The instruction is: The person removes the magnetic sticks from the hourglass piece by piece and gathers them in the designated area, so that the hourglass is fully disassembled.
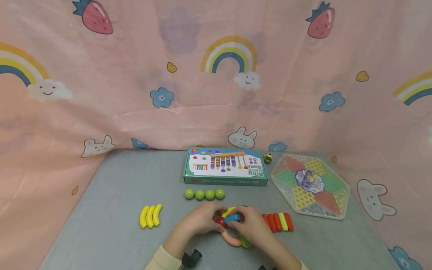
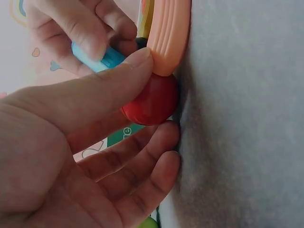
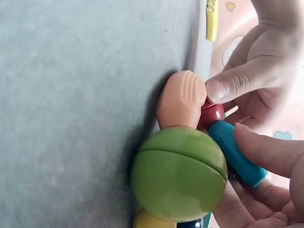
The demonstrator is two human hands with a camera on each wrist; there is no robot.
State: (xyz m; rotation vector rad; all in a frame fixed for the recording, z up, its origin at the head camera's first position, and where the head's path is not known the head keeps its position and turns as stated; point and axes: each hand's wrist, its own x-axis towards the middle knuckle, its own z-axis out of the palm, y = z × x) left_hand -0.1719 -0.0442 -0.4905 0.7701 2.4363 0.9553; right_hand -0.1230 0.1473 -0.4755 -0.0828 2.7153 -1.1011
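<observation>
Blue stick [image 1: 233, 218] pinched in right hand [image 1: 251, 225], just in front of game box [image 1: 225, 166], meeting red ball [image 1: 221, 222] gripped by left hand [image 1: 202, 220]; partly assembled, four green balls [image 1: 204, 194] and spare sticks loose. Left wrist: red ball [image 2: 153, 100] glossy, round, against ribbed peach curve [image 2: 168, 35]. Right wrist: matte green ball [image 3: 178, 173], seam visible, joined on peach curve [image 3: 181, 99].

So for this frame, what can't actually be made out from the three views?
- Head view: the two hands cover most of the ring of curved pieces; the joint at the red ball is hidden.
- Left wrist view: the blue piece is mostly hidden by the right hand's fingers.
- Right wrist view: the green ball blocks the pieces behind it.
- Head view: print on the game box is too small to read.
</observation>
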